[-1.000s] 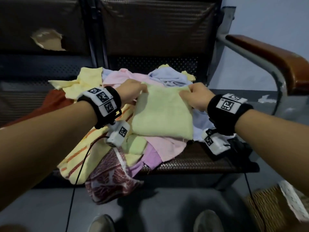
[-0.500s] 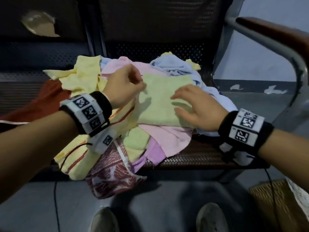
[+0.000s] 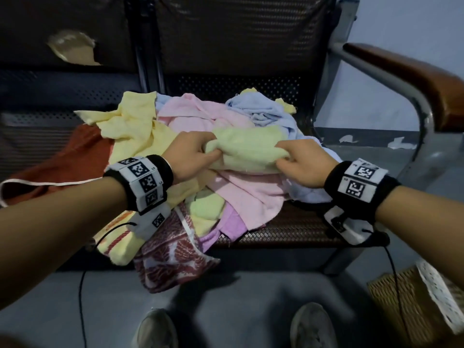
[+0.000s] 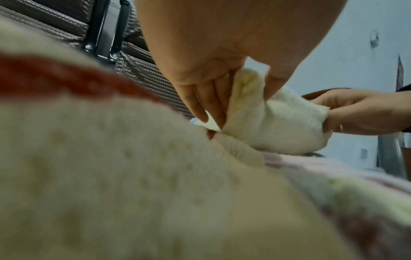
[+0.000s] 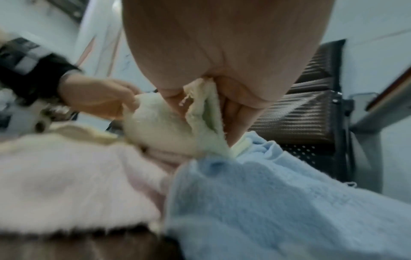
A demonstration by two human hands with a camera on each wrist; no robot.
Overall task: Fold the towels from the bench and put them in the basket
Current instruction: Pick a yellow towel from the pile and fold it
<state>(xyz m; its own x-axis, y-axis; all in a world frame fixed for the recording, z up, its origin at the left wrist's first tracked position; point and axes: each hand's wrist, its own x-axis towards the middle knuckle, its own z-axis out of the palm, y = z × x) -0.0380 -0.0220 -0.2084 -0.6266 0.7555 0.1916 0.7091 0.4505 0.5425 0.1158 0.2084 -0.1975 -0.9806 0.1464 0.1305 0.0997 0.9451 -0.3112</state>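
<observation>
A folded light green towel [image 3: 247,149] lies on top of a heap of towels on the bench seat [image 3: 296,229]. My left hand [image 3: 193,153] pinches its left end between thumb and fingers, seen close in the left wrist view as the pale towel [image 4: 273,121] held by my left hand [image 4: 224,91]. My right hand [image 3: 301,163] grips the right end; in the right wrist view the towel edge [image 5: 200,112] sits between thumb and fingers of my right hand [image 5: 222,98]. Pink [image 3: 251,194], blue [image 3: 266,109] and yellow [image 3: 135,121] towels lie beneath. The wicker basket [image 3: 406,305] stands on the floor at lower right.
A red cloth [image 3: 60,167] lies on the left seat. A patterned maroon towel [image 3: 173,257] hangs over the seat's front edge. The bench's wooden armrest [image 3: 411,76] juts out at right. My feet [image 3: 311,327] stand on the grey floor before the bench.
The green towel, flat and wide before, is now a narrower folded bundle. Both hands came from its far corners and flat top to grip its two ends.
</observation>
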